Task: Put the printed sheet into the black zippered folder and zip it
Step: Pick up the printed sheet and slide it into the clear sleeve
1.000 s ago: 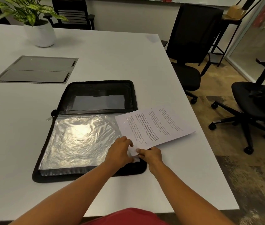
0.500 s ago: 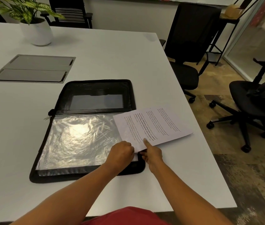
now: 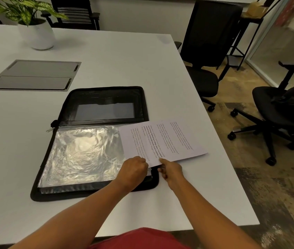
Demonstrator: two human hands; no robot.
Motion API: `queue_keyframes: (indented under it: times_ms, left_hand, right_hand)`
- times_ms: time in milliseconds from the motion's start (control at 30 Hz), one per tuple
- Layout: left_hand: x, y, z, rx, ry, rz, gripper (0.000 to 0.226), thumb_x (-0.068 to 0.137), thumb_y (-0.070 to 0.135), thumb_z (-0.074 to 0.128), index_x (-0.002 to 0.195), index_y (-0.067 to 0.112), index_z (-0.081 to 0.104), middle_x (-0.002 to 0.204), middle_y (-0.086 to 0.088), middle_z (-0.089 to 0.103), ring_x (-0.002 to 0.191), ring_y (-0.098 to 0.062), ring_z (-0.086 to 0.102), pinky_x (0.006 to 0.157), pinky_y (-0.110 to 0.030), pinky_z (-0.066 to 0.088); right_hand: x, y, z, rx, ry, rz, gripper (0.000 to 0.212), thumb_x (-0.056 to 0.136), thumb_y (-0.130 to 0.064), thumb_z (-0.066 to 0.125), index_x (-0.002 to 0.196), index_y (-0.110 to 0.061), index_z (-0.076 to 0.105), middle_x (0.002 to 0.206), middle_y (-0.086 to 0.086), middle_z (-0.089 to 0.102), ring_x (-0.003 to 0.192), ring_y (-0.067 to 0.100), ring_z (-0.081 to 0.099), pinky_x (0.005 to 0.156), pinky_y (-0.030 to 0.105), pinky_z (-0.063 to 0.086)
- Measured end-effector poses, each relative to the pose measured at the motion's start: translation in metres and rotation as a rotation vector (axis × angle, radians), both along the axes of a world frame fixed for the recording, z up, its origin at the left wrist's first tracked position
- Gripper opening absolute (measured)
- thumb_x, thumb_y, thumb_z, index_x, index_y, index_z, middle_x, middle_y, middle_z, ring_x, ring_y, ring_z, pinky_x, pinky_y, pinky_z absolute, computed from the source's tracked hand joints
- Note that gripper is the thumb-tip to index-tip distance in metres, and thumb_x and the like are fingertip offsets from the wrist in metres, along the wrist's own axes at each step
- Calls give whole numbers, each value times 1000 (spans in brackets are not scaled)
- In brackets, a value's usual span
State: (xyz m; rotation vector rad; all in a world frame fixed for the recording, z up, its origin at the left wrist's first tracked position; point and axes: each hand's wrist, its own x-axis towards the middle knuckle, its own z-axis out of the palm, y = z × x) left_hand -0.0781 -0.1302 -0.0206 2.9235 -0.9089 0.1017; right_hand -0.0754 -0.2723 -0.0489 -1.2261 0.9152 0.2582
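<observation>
Printed sheet (image 3: pixel 162 141) overlaps the open black folder (image 3: pixel 104 95); our right hand (image 3: pixel 171 170) pinches the sheet's near edge; our left hand (image 3: pixel 133 169) curls beside it, hold unclear.

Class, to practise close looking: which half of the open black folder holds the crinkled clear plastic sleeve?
The near half: the sleeve lies on it, glinting. The far half shows only a flat dark pocket.

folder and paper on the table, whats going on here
A person is loading a printed sheet into an open black folder on the table. The right hand pinches the sheet's near corner; the left hand, curled, is at the plastic sleeve's edge beside it. The sheet is mostly outside the folder, which is unzipped.
</observation>
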Motion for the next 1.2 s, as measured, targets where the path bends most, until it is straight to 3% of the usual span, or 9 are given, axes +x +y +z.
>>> queue_keyframes:
  times_ms: [133,400,533,700,767,867,967,1067,1200]
  left_hand:
    - [-2,0,-2,-5,-34,0,40,33,13,91,32,16,51,36,5,46,34,-9,45,30,-16,28]
    - [2,-4,-1,-64,-99,-8,38,35,16,93,38,15,55,38,4,48,34,-10,46,32,-15,33]
    - [2,-3,-4,-92,-118,-12,35,40,16,93,41,15,58,40,3,51,35,-10,47,32,-15,39]
    - [0,-1,-3,-126,-131,-20,33,46,17,91,40,15,58,41,4,52,36,-10,49,32,-16,40]
    - [-1,0,-4,-114,-126,-13,32,46,17,91,41,15,60,42,5,53,36,-9,50,33,-16,42]
    - [-1,0,-4,-119,-115,-14,32,47,17,91,41,15,60,42,4,54,37,-9,50,33,-17,43]
    - [-1,-1,-1,-102,-102,-12,36,44,14,91,39,15,56,41,5,51,36,-9,48,31,-16,38]
    - [-1,-1,2,-86,-85,-5,39,39,12,91,36,15,53,39,5,48,35,-9,45,30,-16,33]
    - [-2,0,5,-75,-67,-17,40,34,10,90,35,15,51,38,4,47,35,-11,45,31,-17,28]
  right_hand:
    - [8,-26,1,-45,-9,-169,5,89,-11,57,91,-6,58,66,7,59,50,12,52,28,13,29]
    - [0,17,8,-34,-83,155,20,87,-5,56,104,-15,60,67,3,58,47,9,43,32,15,29]
    - [-1,14,7,-37,-77,166,25,86,-9,60,110,-11,60,72,6,62,48,11,47,35,16,32]
    - [7,-23,3,-20,-62,-144,12,87,-20,63,88,-9,59,71,7,59,44,14,49,30,15,34]
    - [13,-41,4,-93,-59,-246,11,90,-15,57,94,-5,55,80,12,57,53,18,47,31,15,38]
    - [18,-55,4,-247,-60,-229,32,91,-3,50,123,-8,51,111,15,55,78,24,55,50,24,48]
    - [18,-50,3,-368,-64,-130,32,90,3,49,120,-5,58,119,18,61,93,32,62,77,34,55]
    - [14,-32,2,-361,-70,-42,33,88,4,52,119,-1,59,120,18,62,102,33,62,89,40,53]
    - [10,-2,6,-325,-80,96,33,85,2,56,117,-4,60,114,16,64,81,23,62,66,26,54]
